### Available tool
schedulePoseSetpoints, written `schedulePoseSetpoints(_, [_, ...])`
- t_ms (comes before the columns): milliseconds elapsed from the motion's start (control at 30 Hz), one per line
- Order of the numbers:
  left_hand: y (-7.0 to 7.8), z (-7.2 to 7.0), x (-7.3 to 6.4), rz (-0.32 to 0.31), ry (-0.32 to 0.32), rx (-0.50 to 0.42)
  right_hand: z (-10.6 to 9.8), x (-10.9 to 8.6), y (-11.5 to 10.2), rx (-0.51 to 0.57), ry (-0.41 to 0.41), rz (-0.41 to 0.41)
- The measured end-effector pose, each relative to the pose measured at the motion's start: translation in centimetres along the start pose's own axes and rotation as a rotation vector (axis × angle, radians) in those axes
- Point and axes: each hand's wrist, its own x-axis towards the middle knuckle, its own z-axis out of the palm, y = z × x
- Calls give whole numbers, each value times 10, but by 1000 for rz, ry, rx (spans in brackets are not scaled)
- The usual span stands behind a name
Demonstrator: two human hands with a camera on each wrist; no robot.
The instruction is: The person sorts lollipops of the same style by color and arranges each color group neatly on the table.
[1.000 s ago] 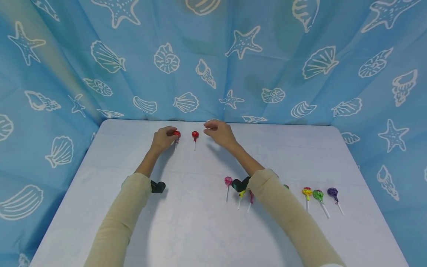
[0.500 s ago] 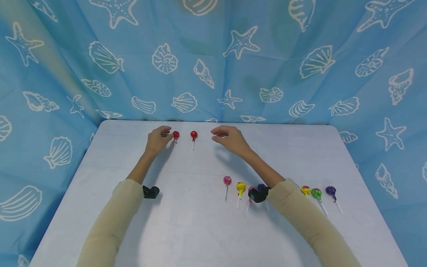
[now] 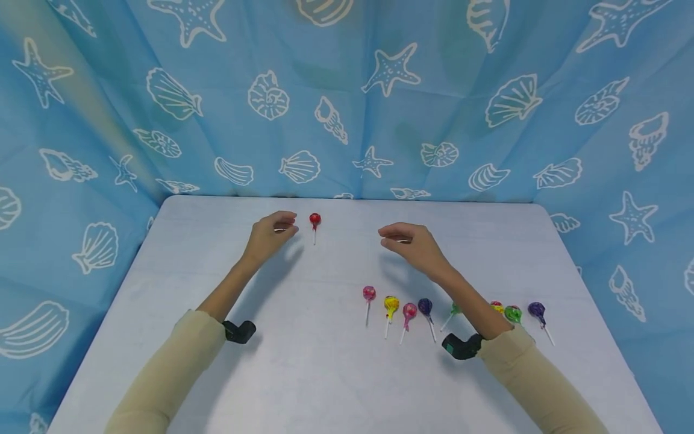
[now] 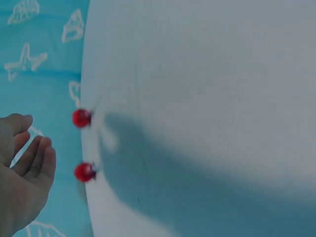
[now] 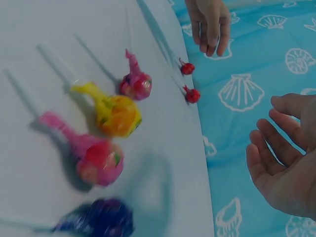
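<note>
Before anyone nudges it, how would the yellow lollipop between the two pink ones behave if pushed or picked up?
The yellow lollipop would probably roll in an arc, its round head sitting at one end of a thin stick. The stick looks straight, so likely stiff, not floppy. Lifted, it may feel head-heavy, the head being far wider.

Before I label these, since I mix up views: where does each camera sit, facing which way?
Head: head-worn, facing forward and down over the table; left hand and right hand show.
Left wrist: on that wrist, facing two red lollipops; left hand shows.
Right wrist: on that wrist, facing past a yellow lollipop; both hands show.
Wrist views share those red lollipops.
</note>
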Motion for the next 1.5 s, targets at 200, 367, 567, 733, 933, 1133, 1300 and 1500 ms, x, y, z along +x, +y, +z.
schedulePoseSetpoints(200, [15, 13, -12, 46, -55, -29, -16, -27, 11, -29, 34, 15])
schedulePoseSetpoints(367, [23, 25, -21, 91, -102, -59, -26, -49, 18, -54, 70, 24])
schedulePoseSetpoints(567, [31, 42, -35, 122, -181, -89, -31, -75, 23, -81, 92, 1])
schedulePoseSetpoints(733, [33, 59, -48, 148, -274, -85, -27, -93, 27, -154, 105, 7])
schedulePoseSetpoints(933, [34, 78, -59, 161, -358, -104, -13, -111, 36, -219, 132, 38])
schedulePoseSetpoints(1133, [37, 96, -66, 151, -393, -87, 0, -126, 45, -208, 147, 84])
schedulePoseSetpoints(1300, [41, 107, -69, 141, -421, -85, 10, -133, 49, -239, 166, 77])
schedulePoseSetpoints(1500, [44, 114, -70, 139, -422, -74, 17, -136, 50, -265, 195, 80])
